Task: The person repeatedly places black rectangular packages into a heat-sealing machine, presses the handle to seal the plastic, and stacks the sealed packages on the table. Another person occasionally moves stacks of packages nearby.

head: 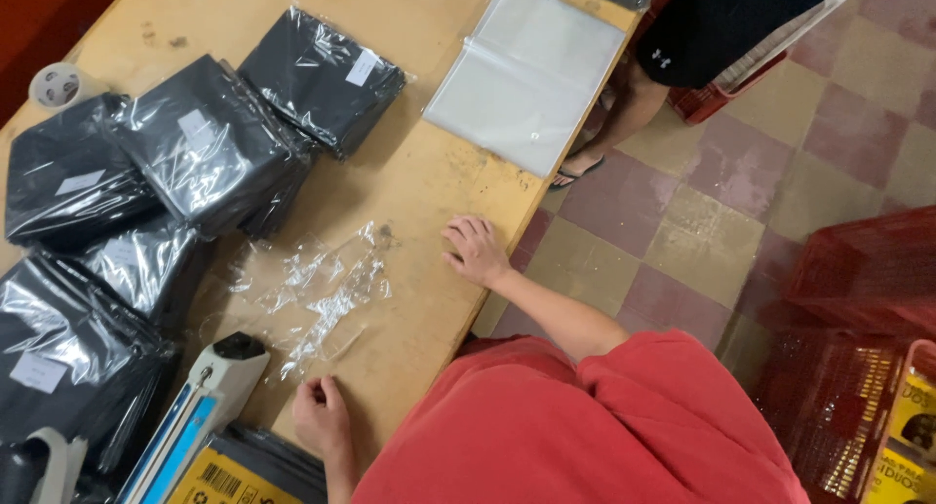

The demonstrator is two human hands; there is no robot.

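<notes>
My right hand (pixel 476 252) rests palm down on the wooden table (pixel 429 187) near its edge, fingers loosely spread and holding nothing. My left hand (pixel 319 416) sits at the table's near edge with its fingers curled in, and I see nothing in it. Between the two hands lie crumpled strips of clear plastic film (pixel 327 294). A heat sealer (pixel 200 407) with a white and blue arm lies just left of my left hand. My red shirt fills the lower right.
Several black garments in clear bags (pixel 210 148) are piled across the left of the table. A stack of flat clear bags (pixel 526 75) lies at the far edge, a tape roll (pixel 57 85) at far left. Another person's legs (pixel 624 104) stand beyond. Red crates (pixel 858 309) stand on the tiled floor.
</notes>
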